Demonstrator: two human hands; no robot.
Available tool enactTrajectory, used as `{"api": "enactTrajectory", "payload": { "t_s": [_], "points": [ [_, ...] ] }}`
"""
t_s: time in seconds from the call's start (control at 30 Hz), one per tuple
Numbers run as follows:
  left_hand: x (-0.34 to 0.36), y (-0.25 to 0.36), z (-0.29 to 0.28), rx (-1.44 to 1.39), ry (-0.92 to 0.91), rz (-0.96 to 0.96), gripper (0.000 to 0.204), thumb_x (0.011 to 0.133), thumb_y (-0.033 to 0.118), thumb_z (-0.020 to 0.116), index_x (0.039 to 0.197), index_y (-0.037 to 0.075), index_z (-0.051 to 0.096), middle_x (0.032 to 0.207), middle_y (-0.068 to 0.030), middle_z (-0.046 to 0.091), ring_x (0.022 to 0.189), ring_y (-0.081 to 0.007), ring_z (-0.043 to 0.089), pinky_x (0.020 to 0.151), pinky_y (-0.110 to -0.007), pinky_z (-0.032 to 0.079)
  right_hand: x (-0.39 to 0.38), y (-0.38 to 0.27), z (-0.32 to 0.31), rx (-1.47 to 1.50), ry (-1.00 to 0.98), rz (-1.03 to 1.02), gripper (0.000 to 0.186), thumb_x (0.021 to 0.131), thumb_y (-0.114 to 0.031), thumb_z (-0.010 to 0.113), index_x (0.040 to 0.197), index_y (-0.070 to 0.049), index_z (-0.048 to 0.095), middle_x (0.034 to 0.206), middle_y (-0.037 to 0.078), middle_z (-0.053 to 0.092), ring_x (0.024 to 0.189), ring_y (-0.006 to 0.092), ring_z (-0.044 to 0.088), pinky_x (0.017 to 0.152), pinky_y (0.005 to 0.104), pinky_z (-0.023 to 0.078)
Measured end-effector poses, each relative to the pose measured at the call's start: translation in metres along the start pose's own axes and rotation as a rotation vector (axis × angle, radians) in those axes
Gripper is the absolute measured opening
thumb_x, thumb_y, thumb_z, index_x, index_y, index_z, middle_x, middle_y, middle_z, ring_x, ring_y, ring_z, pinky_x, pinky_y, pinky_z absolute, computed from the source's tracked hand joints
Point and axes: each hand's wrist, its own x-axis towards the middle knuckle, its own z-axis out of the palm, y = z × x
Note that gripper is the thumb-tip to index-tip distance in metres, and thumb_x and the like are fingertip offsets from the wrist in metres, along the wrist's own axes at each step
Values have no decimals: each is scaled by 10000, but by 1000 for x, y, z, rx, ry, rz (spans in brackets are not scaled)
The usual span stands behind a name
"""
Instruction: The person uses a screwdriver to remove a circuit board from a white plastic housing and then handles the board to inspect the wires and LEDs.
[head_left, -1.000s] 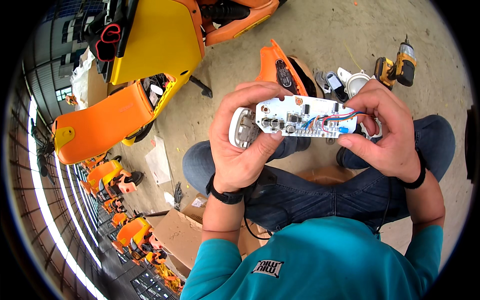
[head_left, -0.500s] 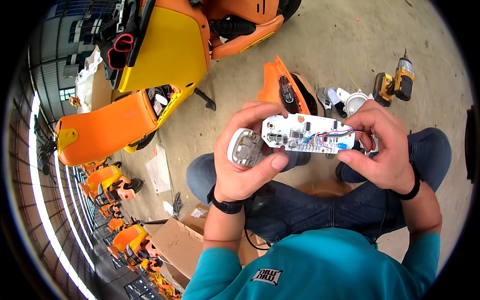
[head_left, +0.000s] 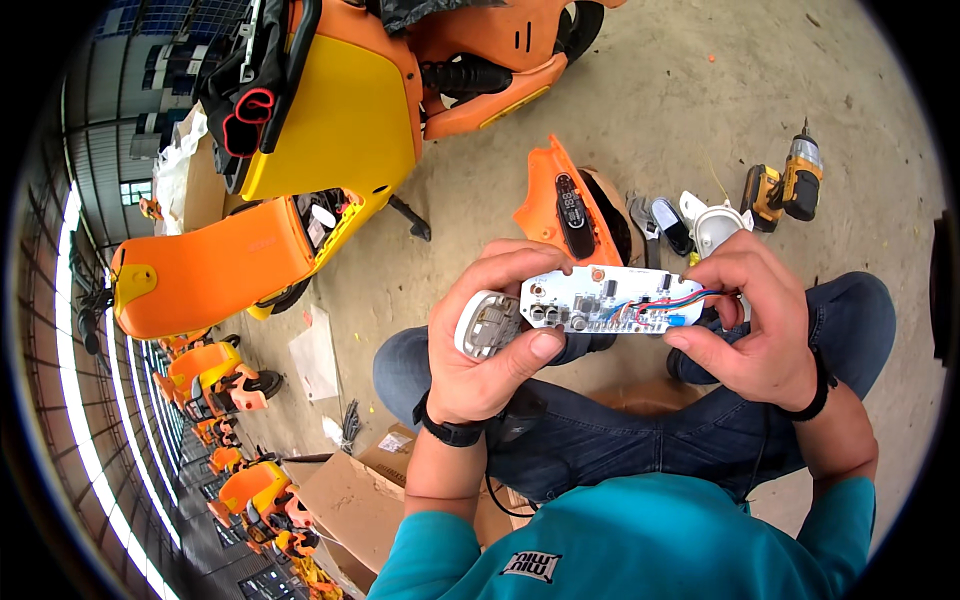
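Between my two hands is a white circuit board (head_left: pixel 590 299) with small components and thin red, blue and black wires (head_left: pixel 672 300) that run toward its right end. My left hand (head_left: pixel 480 365) is closed on the board's left end, thumb below and fingers above. The same hand cradles a white rounded housing with a ribbed grey inside (head_left: pixel 489 326), beside the board. With thumb and fingers bent, my right hand (head_left: pixel 755 325) grips the board's right end, close to the wires. Some fingertips are hidden behind the board.
An orange scooter panel with a display (head_left: pixel 573 215) lies ahead on the concrete floor, near a white round part (head_left: pixel 717 232) and a yellow cordless drill (head_left: pixel 785 188). A yellow-orange scooter (head_left: pixel 340 110) stands at left. Cardboard boxes (head_left: pixel 350 500) sit by my left side.
My hands and the board sit slightly lower in the picture, with the board tilted a little differently. The view has shifted slightly. Both hands keep their hold.
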Motion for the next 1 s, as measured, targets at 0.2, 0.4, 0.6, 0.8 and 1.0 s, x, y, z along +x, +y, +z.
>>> {"api": "enactTrajectory", "payload": {
  "t_s": [0.2,0.4,0.6,0.8,1.0],
  "points": [
    [-1,0,0,-2,9,-24,460,767,75,731,1172,-35,544,1129,-154,548,1055,-225,551,925,-331,427,0,-1,0,-6,-5,-2,383,651,-101,817,956,-27,598,790,42,531,535,75,432,463,210,346],
    [-2,-5,1,-68,59,-58,488,756,133,750,1165,-27,539,1126,-157,551,985,-202,573,779,-281,508,-2,1,0,-32,-13,27,365,663,-111,808,955,-25,606,779,30,505,544,72,419,480,211,329],
    [-2,-6,6,-29,113,-85,556,747,160,763,1206,-15,501,1134,-160,549,923,-172,593,702,-250,529,-2,4,-1,-8,-9,4,354,664,-94,800,950,-14,608,756,33,490,533,71,412,466,221,317],
    [-1,-8,6,-43,139,-112,594,750,199,766,1224,-20,483,1147,-146,555,858,-140,602,691,-239,522,-3,5,0,-7,4,13,341,667,-93,797,940,-14,608,738,29,486,522,71,398,460,222,309],
    [0,-6,10,15,180,-127,622,746,230,765,1229,-28,472,1149,-147,560,839,-132,598,689,-234,520,-1,5,-2,5,-23,33,335,670,-96,794,934,-12,607,720,19,484,508,67,375,453,222,289]
  ]
}}
